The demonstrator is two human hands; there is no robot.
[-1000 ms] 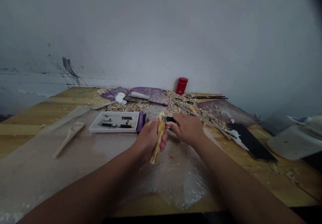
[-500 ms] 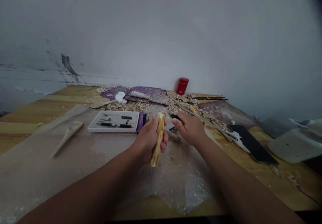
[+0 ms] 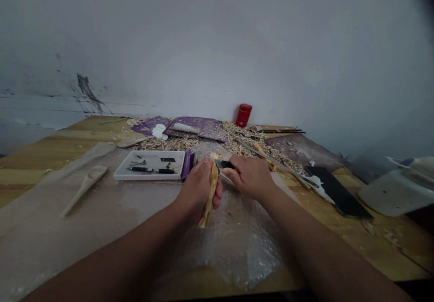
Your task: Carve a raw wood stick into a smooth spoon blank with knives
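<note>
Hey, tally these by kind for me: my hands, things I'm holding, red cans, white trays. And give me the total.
Hands: 2 (left hand, right hand)
Held things: 2 (wooden stick, black-handled knife)
Red can: 1
White tray: 1
Total: 6

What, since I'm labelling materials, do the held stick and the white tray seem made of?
The stick: wood, apparently bare, with yellowish colour and brown streaks. The white tray: probably plastic, its rim smooth and even, though coated metal is possible.
</note>
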